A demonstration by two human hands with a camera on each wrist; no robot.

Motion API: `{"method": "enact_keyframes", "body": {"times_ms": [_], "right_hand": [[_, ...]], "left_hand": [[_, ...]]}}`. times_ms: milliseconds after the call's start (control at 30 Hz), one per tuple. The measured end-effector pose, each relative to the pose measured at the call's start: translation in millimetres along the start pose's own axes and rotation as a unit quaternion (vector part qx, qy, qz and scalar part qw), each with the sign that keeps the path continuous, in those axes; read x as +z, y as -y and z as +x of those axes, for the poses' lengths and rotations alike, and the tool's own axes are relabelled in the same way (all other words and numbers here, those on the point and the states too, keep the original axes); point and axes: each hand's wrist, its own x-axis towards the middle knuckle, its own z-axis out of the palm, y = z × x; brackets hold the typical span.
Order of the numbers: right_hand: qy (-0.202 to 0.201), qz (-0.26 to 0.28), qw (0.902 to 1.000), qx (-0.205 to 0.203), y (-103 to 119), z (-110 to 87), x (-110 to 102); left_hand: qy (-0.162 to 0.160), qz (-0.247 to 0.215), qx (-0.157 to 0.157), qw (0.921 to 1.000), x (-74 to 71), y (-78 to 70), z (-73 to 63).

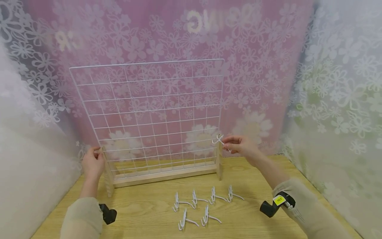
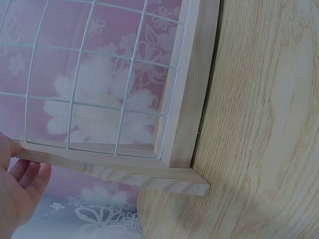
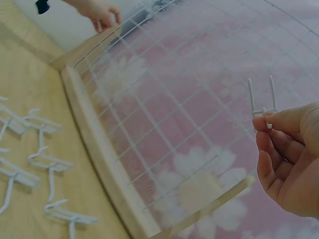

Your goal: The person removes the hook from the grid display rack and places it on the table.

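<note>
A white wire grid panel (image 1: 155, 109) stands upright in a wooden stand (image 1: 167, 176). My left hand (image 1: 94, 162) grips the top of the stand's left side post (image 1: 108, 179), thumb on one side and fingers on the other in the left wrist view. Between thumb and fingers of my right hand (image 1: 241, 147) is a white wire hook (image 3: 264, 110), pinched with its two prongs pointing up in the right wrist view. In the head view the hook overlaps the grid's right edge, close to the top of the right side post (image 1: 220, 166).
Several more white wire hooks (image 1: 206, 215) lie in two rows on the wood-grain table (image 1: 143, 209) in front of the stand. A pink flowered curtain (image 1: 262, 83) hangs behind the grid, and pale flowered sheeting (image 1: 343, 132) closes off the right side.
</note>
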Motion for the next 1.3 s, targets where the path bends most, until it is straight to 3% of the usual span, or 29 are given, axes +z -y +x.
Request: {"method": "enact_keyframes", "body": {"times_ms": [267,433,633,967,1300], "right_hand": [[0.042,-0.037,0.9973,0.047,-47,-35.7,6],[0.098,-0.055,0.991,0.072,-75,-58.2,4],[0.157,-0.038,0.9837,0.08,-106,-80.1,7],[0.161,-0.055,0.9832,0.066,-137,-92.9,24],[0.169,-0.037,0.9827,0.066,-148,-95.8,32]], "left_hand": [[-0.005,0.002,0.005,1.0,1.9,1.6,0.9],[-0.005,-0.002,0.004,1.0,1.4,-0.1,1.5],[-0.02,-0.003,0.016,0.9997,1.2,-0.8,1.3],[-0.012,0.001,0.012,0.9999,0.2,0.2,1.2],[0.005,0.007,-0.003,1.0,0.2,-0.8,1.2]]}}
